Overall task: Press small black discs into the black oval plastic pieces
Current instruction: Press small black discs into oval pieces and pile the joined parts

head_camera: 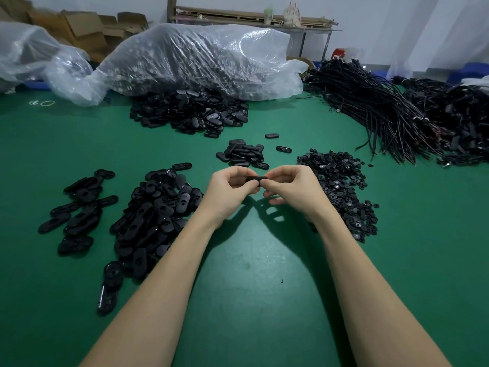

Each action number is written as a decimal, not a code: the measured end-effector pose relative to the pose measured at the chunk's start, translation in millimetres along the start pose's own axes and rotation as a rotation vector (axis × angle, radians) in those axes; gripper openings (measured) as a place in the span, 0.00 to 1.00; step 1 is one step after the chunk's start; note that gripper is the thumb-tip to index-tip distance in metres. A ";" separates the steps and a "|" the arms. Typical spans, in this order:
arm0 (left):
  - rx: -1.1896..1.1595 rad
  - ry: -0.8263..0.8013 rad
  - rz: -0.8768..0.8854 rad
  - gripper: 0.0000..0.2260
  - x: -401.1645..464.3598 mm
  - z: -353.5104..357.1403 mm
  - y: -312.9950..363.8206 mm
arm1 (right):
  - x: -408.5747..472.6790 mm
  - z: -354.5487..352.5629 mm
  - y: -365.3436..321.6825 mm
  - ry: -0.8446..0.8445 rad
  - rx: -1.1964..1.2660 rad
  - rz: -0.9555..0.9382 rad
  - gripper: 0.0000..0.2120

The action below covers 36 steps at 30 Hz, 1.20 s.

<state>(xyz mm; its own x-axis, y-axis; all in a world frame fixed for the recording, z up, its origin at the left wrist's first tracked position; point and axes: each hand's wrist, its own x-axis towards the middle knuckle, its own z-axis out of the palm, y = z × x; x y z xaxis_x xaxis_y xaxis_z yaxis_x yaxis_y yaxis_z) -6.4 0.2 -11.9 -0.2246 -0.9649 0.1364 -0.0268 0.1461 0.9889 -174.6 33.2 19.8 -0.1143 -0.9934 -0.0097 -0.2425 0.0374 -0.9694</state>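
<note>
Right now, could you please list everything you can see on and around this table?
oval piece in hand: one, black, held between both hands above the table
oval pieces heaps: several, black, near left, far left, centre, back under the bag
small discs pile: one, black, right of the hands
cable bundles: many, black, far right
plastic bags: two, clear, back
cardboard boxes: several, brown, back left
rack: one, by the wall
table: one, green
left hand: grips the oval piece's left end
right hand: pinches its right end
</note>
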 end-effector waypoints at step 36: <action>0.542 0.110 0.274 0.09 8.8 -5.3 1.1 | 14.0 12.2 16.9 0.103 0.272 0.062 0.07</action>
<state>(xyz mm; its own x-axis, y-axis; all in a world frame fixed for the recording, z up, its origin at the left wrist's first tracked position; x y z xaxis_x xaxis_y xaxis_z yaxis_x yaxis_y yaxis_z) -3.3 -9.3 -9.3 -0.1928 -0.8890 0.4154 -0.4799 0.4547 0.7503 -168.6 18.6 0.3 -0.2212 -0.9734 -0.0592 0.0337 0.0531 -0.9980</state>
